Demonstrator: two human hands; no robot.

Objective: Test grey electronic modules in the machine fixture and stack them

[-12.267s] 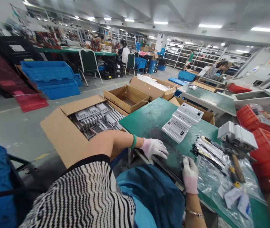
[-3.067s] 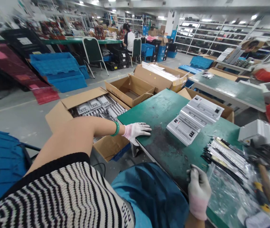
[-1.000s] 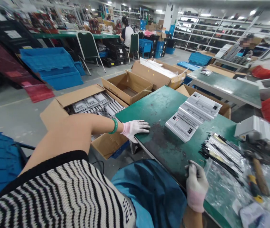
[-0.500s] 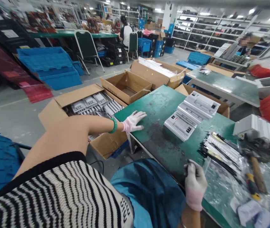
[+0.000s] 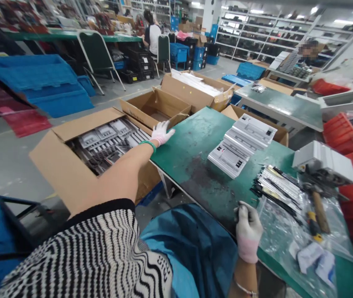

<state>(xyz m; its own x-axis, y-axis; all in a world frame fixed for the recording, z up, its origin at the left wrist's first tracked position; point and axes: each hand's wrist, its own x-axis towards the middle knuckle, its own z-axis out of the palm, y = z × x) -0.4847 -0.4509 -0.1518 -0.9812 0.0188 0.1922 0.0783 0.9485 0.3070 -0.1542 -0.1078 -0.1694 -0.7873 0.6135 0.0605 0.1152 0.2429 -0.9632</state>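
Observation:
My left hand (image 5: 162,133), in a white glove with a pink cuff, is at the left edge of the green table (image 5: 192,128), fingers stretched out and holding nothing. Just left of it stands an open cardboard box (image 5: 61,165) packed with grey metal parts (image 5: 111,134). My right hand (image 5: 248,229), gloved too, is at the near table edge with its fingers curled together; dark marks show at the fingertips, and what they hold, if anything, is hidden. Farther back on the table lie silvery printed panels (image 5: 241,145) in an overlapping row.
Right of my right hand lie a bundle of thin strips (image 5: 278,190), clear plastic bags (image 5: 275,223), a wooden-handled hammer (image 5: 320,211) and a grey metal housing (image 5: 325,161). Another open carton (image 5: 154,107) stands behind the table. Red crates (image 5: 350,136) are at the right; a person (image 5: 153,37) sits farther off.
My left hand has moved forward along the table's left edge, fingers still extended. My right hand keeps its curled pose at the near edge. The camera view has shifted to the right.

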